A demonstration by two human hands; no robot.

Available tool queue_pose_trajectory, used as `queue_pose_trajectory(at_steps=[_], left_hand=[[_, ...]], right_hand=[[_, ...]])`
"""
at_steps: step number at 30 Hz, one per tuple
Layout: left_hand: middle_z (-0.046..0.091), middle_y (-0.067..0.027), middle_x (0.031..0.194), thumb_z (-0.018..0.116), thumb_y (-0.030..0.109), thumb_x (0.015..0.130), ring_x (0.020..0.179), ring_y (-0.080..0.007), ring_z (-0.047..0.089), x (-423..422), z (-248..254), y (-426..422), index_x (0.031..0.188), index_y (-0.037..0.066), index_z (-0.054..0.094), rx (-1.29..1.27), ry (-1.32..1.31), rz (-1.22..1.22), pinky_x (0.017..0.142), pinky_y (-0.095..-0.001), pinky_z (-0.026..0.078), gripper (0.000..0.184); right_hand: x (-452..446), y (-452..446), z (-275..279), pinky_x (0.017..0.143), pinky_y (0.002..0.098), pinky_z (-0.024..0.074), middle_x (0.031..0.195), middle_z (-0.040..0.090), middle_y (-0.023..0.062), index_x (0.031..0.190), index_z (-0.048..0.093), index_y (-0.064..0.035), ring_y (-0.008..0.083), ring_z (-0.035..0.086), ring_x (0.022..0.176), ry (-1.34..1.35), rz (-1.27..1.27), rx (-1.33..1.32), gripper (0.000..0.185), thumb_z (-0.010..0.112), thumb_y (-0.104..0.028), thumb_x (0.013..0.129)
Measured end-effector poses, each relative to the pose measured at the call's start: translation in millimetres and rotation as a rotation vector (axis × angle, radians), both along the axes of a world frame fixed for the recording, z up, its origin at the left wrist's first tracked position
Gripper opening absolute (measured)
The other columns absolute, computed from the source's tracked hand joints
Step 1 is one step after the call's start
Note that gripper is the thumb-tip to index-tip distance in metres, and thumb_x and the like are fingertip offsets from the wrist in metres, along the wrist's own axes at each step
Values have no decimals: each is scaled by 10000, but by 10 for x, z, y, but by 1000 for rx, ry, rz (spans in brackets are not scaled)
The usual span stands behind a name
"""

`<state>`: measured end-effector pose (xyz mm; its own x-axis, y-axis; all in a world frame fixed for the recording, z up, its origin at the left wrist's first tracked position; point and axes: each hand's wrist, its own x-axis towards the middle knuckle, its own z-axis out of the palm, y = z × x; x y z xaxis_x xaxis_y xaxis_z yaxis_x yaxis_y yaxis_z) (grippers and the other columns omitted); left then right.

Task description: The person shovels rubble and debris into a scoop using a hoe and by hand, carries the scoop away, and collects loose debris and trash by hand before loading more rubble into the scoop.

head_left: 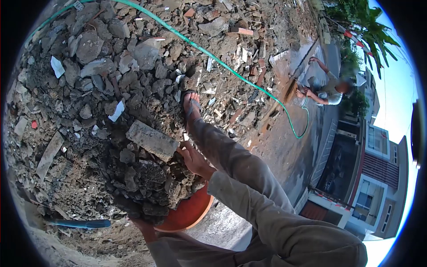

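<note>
My right hand has its fingers closed around the near end of a long grey concrete block. Dark, earthy rubble lies beneath the block and at the mouth of an orange tub. How full the tub is, I cannot tell. At the lower side of the tub is my left hand, close to the rim and dark clods. Its fingers are hidden. My sandalled foot stands on the rubble beside the block.
Broken concrete and tile pieces spread around me. A green hose crosses the rubble toward a crouching person on the road. Near the tub lies a blue-handled tool. Houses stand beyond the road.
</note>
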<state>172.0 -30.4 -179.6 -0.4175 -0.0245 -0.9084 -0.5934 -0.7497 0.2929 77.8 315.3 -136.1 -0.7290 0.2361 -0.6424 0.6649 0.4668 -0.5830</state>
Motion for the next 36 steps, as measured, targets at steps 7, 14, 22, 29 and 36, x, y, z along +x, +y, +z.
queue_pose_trajectory(at_steps=[7, 14, 22, 29, 36], left_hand=[[519, -91, 1301, 406, 450, 955, 1185, -268, 510, -300, 1570, -230, 1348, 84, 452, -13, 71, -62, 1020, -432, 413, 539], [370, -160, 1425, 560, 404, 890, 1302, -331, 363, -686, 3393, -381, 1441, 67, 286, -331, 494, -369, 1092, -431, 296, 702], [471, -119, 1348, 404, 482, 945, 1237, -309, 452, -1319, 4508, -8, 1374, 96, 390, -71, 415, -303, 1032, -445, 382, 577], [509, -126, 1351, 285, 512, 983, 1249, -310, 472, -1789, 4778, 1111, 1381, 56, 429, -278, 370, -504, 1068, -431, 356, 622], [543, -118, 1307, 295, 477, 993, 1204, -284, 511, -2288, 4654, 2626, 1345, 51, 463, -316, 248, -617, 1033, -411, 397, 578]], right_hand=[[105, -160, 1330, 881, 466, 418, 1049, 575, 234, 1155, 451, -47, 431, 565, 1006, 194, -54, 28, 363, 287, -323, 985], [-10, -99, 3082, 838, 467, 429, 967, 578, 221, 1144, 442, -45, 409, 579, 980, 282, -98, -144, 357, 300, -324, 971], [110, 196, 4679, 878, 404, 446, 959, 560, 172, 1125, 410, -21, 298, 591, 989, 454, -375, -130, 330, 298, -282, 957], [339, 1003, 4971, 915, 363, 443, 1017, 550, 182, 1174, 383, 9, 288, 573, 1150, 497, -575, -181, 494, 303, -442, 989], [543, 2234, 4956, 623, 298, 338, 737, 442, 26, 1179, 378, 7, 126, 375, 674, 522, -747, -98, 565, 289, -511, 972]])
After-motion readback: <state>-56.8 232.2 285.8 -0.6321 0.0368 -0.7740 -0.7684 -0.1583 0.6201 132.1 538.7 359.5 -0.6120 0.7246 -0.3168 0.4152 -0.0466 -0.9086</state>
